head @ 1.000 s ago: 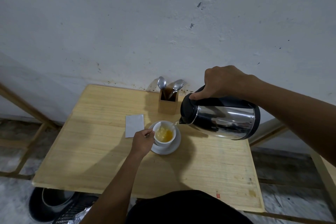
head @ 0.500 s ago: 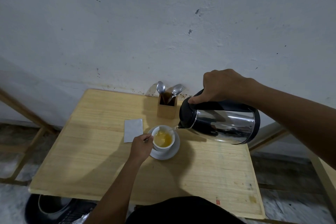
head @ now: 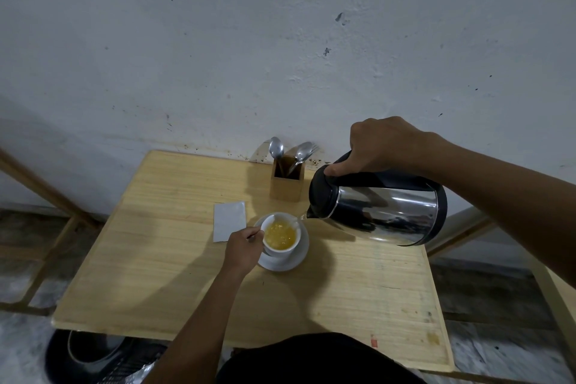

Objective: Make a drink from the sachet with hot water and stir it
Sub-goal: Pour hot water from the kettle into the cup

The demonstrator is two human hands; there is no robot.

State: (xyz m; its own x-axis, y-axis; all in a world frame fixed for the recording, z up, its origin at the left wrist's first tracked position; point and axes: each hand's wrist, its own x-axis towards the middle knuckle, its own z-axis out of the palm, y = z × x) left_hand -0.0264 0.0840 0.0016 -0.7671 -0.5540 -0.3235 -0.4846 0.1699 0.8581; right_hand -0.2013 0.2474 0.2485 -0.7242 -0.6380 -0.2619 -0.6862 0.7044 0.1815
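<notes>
A white cup [head: 285, 254] stands on a white saucer [head: 296, 260] at the middle of the wooden table [head: 156, 274]. Yellow foamy liquid fills much of the cup. My left hand [head: 244, 248] grips the cup's handle side. My right hand [head: 383, 146] holds the black handle of a steel kettle [head: 386, 212], tilted with its spout over the cup's right rim. A thin stream of water runs from the spout into the cup. The silver sachet [head: 230, 221] lies flat just left of the saucer.
A wooden holder [head: 286, 184] with spoons and a fork stands at the table's back edge by the wall. Wooden frames stand on either side of the table. A dark bin [head: 90, 358] sits on the floor under the front left corner.
The liquid level in the cup has risen while the kettle keeps pouring. The view has shifted slightly; both hands hold their grips.
</notes>
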